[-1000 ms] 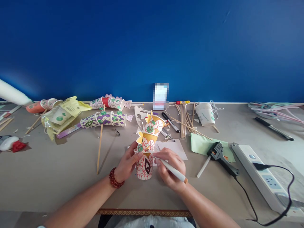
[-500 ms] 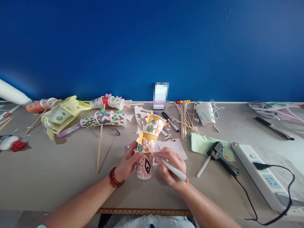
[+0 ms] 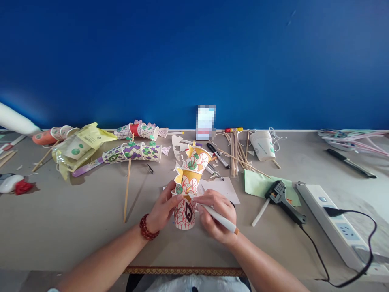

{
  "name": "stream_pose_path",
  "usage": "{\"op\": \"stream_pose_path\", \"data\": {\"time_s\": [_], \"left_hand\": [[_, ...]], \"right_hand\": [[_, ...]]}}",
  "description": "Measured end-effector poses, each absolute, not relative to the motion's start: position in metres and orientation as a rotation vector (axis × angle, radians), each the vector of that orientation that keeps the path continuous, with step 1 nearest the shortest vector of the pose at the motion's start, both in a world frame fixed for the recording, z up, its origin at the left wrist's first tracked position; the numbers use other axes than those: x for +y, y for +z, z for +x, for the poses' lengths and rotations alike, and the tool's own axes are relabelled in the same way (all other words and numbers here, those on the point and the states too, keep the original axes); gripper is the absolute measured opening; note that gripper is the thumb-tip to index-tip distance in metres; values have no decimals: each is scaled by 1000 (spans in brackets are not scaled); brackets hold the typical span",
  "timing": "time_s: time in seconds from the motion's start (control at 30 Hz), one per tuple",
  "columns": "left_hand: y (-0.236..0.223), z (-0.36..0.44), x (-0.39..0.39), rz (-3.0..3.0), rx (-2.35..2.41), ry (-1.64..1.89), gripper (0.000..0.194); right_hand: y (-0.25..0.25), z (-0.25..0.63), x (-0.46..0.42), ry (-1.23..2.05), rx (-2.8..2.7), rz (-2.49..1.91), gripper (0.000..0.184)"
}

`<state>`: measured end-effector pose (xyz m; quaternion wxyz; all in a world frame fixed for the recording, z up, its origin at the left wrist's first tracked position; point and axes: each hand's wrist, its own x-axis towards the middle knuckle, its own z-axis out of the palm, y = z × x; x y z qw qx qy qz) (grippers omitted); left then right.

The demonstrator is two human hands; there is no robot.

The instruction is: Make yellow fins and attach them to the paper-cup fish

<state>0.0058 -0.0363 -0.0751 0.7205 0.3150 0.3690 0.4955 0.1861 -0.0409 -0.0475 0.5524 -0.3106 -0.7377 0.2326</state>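
My left hand (image 3: 166, 207), with a red beaded bracelet on its wrist, is closed on the left side of a paper cup fish (image 3: 184, 215). The fish is made of several joined paper cups with red scale lines, a dark eye, yellow insides and yellow fins. Its bottom cup points down over the table, while the upper cups lean right. In my right hand (image 3: 217, 215) is a white marker (image 3: 223, 221) with an orange end. The marker's tip meets the bottom cup near its rim, just under the joint with the middle cup.
Finished-looking cup fish (image 3: 132, 153) lie at the left beside a packet of cups (image 3: 82, 148). A phone (image 3: 205, 123) leans on the blue wall. At the right are wooden sticks (image 3: 235, 154), stacked paper cups (image 3: 263, 146), a glue gun (image 3: 282, 200) and a power strip (image 3: 334, 227).
My right hand and the marker have shifted slightly left, carrying the tip further across the bottom cup's rim area. My left hand and the cup fish have stayed nearly still.
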Motion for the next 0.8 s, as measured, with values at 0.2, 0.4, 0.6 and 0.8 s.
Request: {"op": "stream_pose_path", "data": {"time_s": [0.2,0.4,0.6,0.8], "left_hand": [[-76,5,-37,689,814,1078,31],[-77,5,-36,718,835,1087,33],[-76,5,-36,706,827,1092,32],[-79,4,-37,700,833,1087,33]], "right_hand": [[-46,187,-42,494,-1728,-798,23],[-47,187,-42,503,-1737,-786,23],[-49,188,-42,533,-1728,-787,23],[-48,187,-42,508,-1731,-782,25]]}}
